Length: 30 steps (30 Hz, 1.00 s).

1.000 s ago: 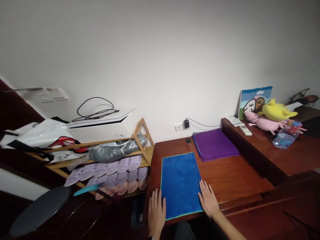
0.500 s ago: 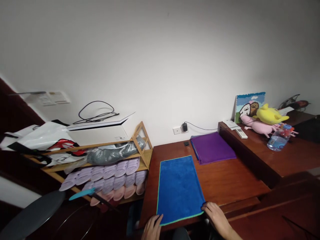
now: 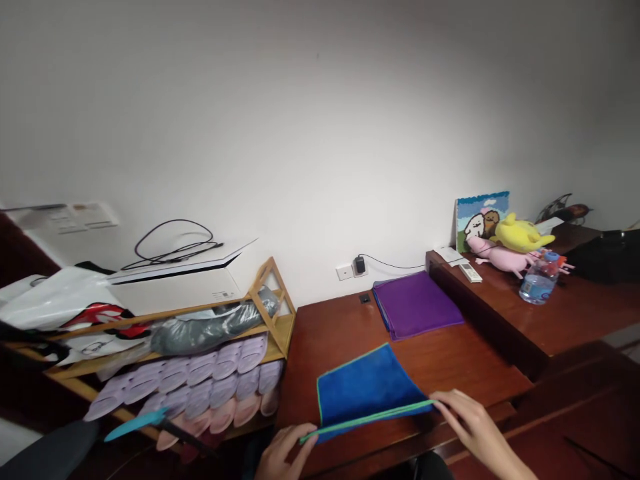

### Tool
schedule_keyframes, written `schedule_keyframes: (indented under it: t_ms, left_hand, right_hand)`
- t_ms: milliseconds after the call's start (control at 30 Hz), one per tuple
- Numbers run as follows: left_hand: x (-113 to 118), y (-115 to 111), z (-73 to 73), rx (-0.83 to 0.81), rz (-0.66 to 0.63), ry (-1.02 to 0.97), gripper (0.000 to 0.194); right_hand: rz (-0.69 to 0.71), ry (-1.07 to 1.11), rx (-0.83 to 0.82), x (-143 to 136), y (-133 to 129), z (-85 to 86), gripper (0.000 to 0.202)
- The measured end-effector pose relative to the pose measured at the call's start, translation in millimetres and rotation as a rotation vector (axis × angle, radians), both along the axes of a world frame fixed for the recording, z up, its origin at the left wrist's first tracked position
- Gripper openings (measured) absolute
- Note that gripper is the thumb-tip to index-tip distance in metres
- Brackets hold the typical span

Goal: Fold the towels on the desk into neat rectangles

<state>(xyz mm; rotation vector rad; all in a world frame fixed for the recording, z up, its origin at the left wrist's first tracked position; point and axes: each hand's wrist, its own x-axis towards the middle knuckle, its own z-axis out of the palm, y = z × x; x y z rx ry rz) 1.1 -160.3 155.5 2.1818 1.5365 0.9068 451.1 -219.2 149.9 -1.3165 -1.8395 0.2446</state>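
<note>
A blue towel with a bright green border lies partly on the brown wooden desk. Its near edge is raised and pulled taut between my two hands. My left hand pinches the near left corner, and my right hand pinches the near right corner. The far part of the towel rests on the desktop. Behind it, toward the wall, sits a folded purple cloth on top of other folded cloth with a blue edge showing; neither hand touches that stack.
A wooden rack with lilac and pink slippers stands left, topped by a white box. On the higher desk at right are a water bottle, plush toys and a remote. A charger is plugged into the wall.
Both hands have lifted the towel's near edge off the desk, and the right hand has moved outward to the right. The view has shifted slightly.
</note>
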Motion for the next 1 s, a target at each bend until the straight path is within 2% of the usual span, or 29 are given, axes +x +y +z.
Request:
schedule_keyframes:
  t_ms: [100,167,233,300,367,433,567,700,833,900,933,1000]
  left_hand:
    - [26.3,4.1,67.1,-0.058,-0.168,0.036,0.036]
    - [46.3,7.6,106.3,-0.091,-0.264,0.066,0.034]
    - [67.9,15.7,137.3,-0.117,-0.329,0.084,0.033]
    - [91.4,31.1,157.8,-0.129,-0.359,0.084,0.034]
    - [116.6,54.4,168.0,-0.126,-0.379,0.076,0.037]
    - [142.6,84.0,170.8,-0.130,-0.424,0.073,0.038]
    - [191.6,151.5,175.0,-0.142,-0.493,0.085,0.040]
    - [233.0,214.0,199.0,0.010,-0.424,0.076,0.042]
    - [262.6,255.2,224.9,0.221,-0.322,0.092,0.035]
    - [270.7,266.5,223.5,0.336,-0.293,0.127,0.031]
    - [273.4,270.7,217.0,0.401,-0.293,0.144,0.029]
    - [278.0,277.6,191.0,0.520,-0.311,0.164,0.029]
  right_hand:
    - [-0.041,0.031,0.143,36.4,-14.0,45.6,0.026]
    - [-0.069,0.038,0.191,60.5,-21.3,69.8,0.026]
    - [-0.092,0.060,0.190,82.9,-22.0,89.7,0.025]
    - [-0.108,0.096,0.144,102.8,-13.4,106.2,0.026]
    - [-0.111,0.124,0.080,120.5,5.5,119.5,0.027]
    - [-0.102,0.112,0.029,136.9,33.8,129.7,0.030]
    - [-0.114,0.053,0.000,168.8,110.4,148.7,0.042]
    - [-0.228,0.052,0.095,194.6,193.3,182.7,0.040]
    - [-0.284,0.144,0.212,209.4,252.3,216.3,0.031]
    - [-0.293,0.196,0.238,216.2,268.4,216.6,0.031]
    - [-0.296,0.216,0.243,220.1,273.7,210.4,0.030]
    - [-0.304,0.248,0.224,228.7,280.2,184.4,0.027]
